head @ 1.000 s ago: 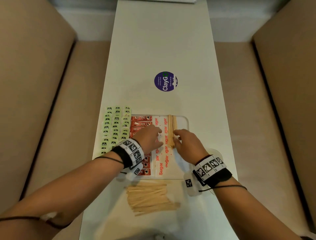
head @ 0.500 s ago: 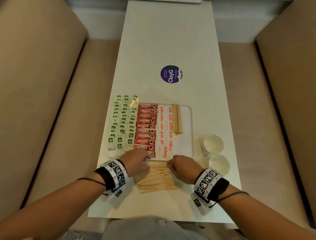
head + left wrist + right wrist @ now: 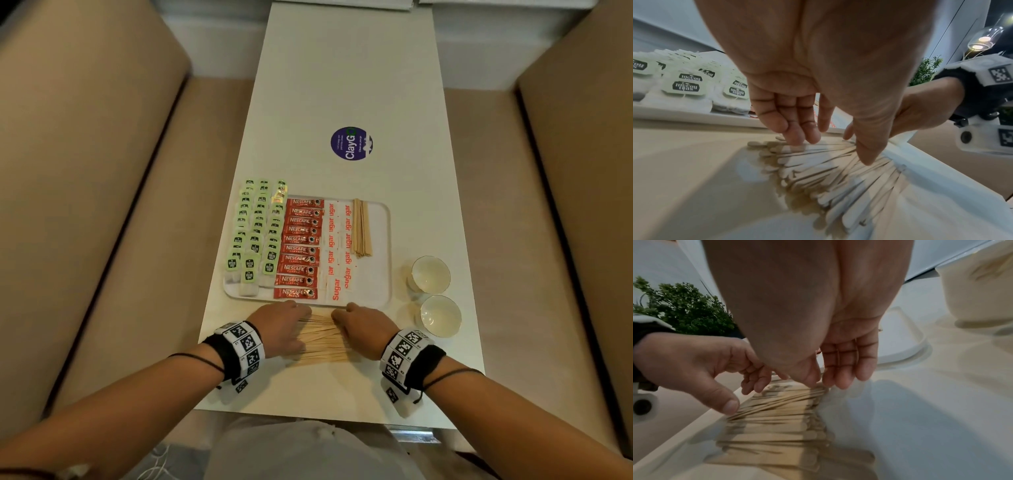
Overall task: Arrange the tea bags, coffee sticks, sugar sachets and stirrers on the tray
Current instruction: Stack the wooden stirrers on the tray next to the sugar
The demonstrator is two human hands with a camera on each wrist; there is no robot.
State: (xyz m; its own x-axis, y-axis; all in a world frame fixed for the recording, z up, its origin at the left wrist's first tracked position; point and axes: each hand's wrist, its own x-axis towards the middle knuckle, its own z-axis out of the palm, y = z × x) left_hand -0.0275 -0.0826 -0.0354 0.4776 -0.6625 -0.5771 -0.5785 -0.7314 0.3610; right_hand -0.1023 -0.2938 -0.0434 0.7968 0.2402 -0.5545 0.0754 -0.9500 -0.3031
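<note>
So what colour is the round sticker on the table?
Purple, with white lettering; the sticker shows best in the head view.

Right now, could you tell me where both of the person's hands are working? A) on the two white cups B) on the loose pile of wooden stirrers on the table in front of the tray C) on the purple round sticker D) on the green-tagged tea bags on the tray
B: the left hand and right hand both rest on the loose pile of wooden stirrers in front of the white tray.
</note>
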